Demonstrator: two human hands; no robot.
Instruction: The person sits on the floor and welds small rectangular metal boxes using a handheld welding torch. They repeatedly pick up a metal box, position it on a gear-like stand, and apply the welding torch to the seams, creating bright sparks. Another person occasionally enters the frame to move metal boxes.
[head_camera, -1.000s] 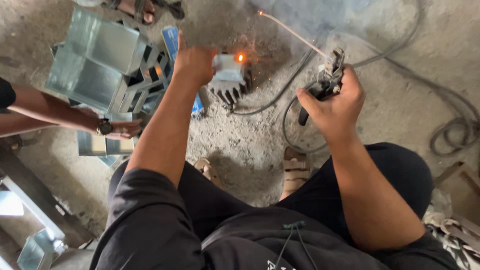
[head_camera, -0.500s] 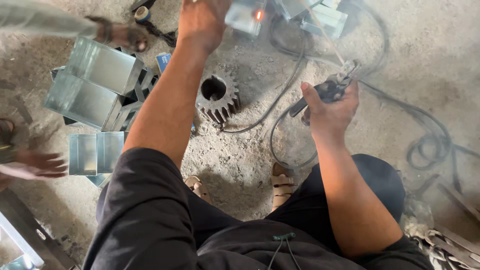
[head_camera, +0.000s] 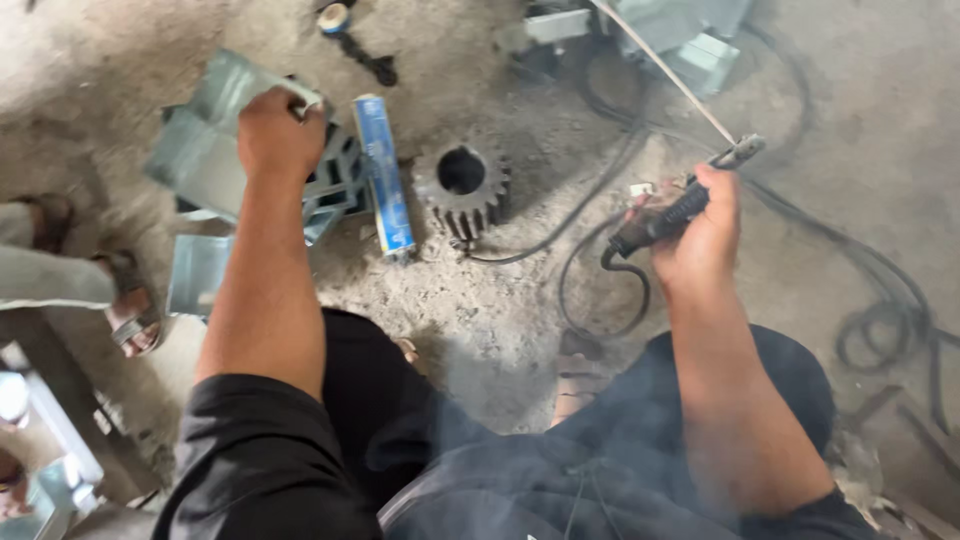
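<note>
Two hands work in the head view: the left hand (head_camera: 278, 130) clamps a thin, stiff, light metal bracket (head_camera: 215, 125) by its edge over the floor pile; the right hand (head_camera: 700, 235) grips the electrode holder (head_camera: 665, 215), its rod likely hot.

Left hand (head_camera: 278, 132) grips metal piece (head_camera: 215, 125); right hand (head_camera: 700, 235) holds, apparently, welding holder (head_camera: 665, 215)

Left arm stretched forward, left hand (head_camera: 278, 135) fisted, knuckles up, fingers curled closed. Right arm bent, forearm raised; right hand (head_camera: 697, 235) clenched, thumb side up, wrist straight.
</note>
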